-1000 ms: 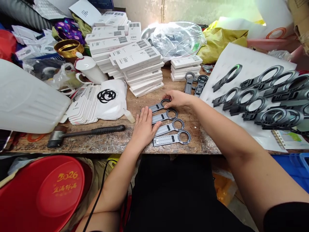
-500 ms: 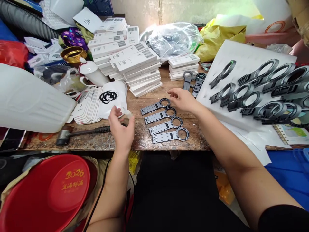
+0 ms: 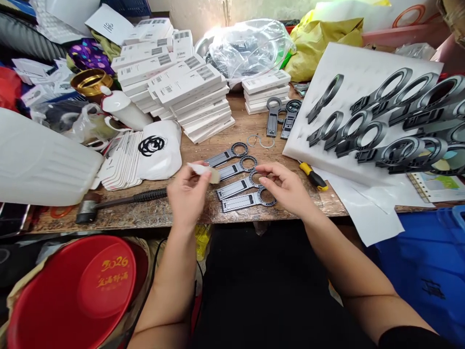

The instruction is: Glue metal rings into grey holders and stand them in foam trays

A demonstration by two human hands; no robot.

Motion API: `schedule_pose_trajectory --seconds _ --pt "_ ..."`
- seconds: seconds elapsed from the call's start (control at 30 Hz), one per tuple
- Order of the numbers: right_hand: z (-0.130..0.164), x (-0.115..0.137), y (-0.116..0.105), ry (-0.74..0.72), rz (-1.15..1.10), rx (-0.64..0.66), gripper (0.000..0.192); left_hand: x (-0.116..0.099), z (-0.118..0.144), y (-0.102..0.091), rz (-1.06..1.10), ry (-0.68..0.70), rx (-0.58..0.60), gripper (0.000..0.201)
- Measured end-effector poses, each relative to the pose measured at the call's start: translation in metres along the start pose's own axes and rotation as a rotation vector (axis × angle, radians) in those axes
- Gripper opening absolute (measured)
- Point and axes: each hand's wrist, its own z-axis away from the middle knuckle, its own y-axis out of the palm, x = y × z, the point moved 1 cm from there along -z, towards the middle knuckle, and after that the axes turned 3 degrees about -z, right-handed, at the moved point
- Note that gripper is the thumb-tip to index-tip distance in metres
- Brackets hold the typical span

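Left hand (image 3: 187, 194): fingers pinch a small translucent white tube (image 3: 203, 170).
Right hand (image 3: 286, 189): fingers loosely curled over grey ring-ended brackets (image 3: 240, 186).
Foam tray (image 3: 348, 150): holds black ring brackets (image 3: 392, 131).

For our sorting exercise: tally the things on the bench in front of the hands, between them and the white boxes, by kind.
Grey ring-ended brackets in a row: 4
Brackets by the box stack: 2
Loose wire rings: 2
Hammer: 1
Yellow-handled tool: 1
Total: 10

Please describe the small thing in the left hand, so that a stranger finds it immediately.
On the wooden workbench, near its front edge, four grey ring-ended parts lie in a row. Just left of them, the left hand pinches a small whitish tube, the only pale, soft-looking item there.
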Motion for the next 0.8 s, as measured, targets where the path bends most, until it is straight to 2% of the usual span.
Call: schedule_pose_trajectory --seconds 0.1,0.17,0.23,0.33,0.43,0.5,0.67,0.8 --pt "0.014 0.004 0.013 0.065 -0.243 0.055 0.045 -0.030 0.026 0.031 0.189 -0.007 0.274 0.030" --pt "0.021 0.003 0.015 0.158 -0.385 0.091 0.052 -0.039 0.038 0.050 0.263 0.019 0.371 0.033" --pt "0.026 -0.003 0.009 0.248 -0.472 0.057 0.053 -0.038 0.043 0.060 0.258 0.080 0.402 0.043" --pt "0.032 -0.018 -0.010 0.302 -0.502 -0.102 0.052 -0.023 0.046 0.059 0.042 0.237 0.380 0.051" --pt "0.035 -0.031 -0.031 0.259 -0.463 -0.277 0.048 -0.003 0.051 0.049 -0.234 0.449 0.406 0.027" --pt "0.034 -0.035 -0.038 0.232 -0.468 -0.345 0.045 0.008 0.056 0.046 -0.329 0.552 0.459 0.019" --pt "0.029 -0.035 -0.032 0.224 -0.531 -0.353 0.046 0.021 0.065 0.047 -0.401 0.676 0.485 0.020" --pt "0.027 -0.032 -0.021 0.180 -0.360 -0.303 0.043 0.021 0.064 0.048 -0.414 0.700 0.491 0.021"
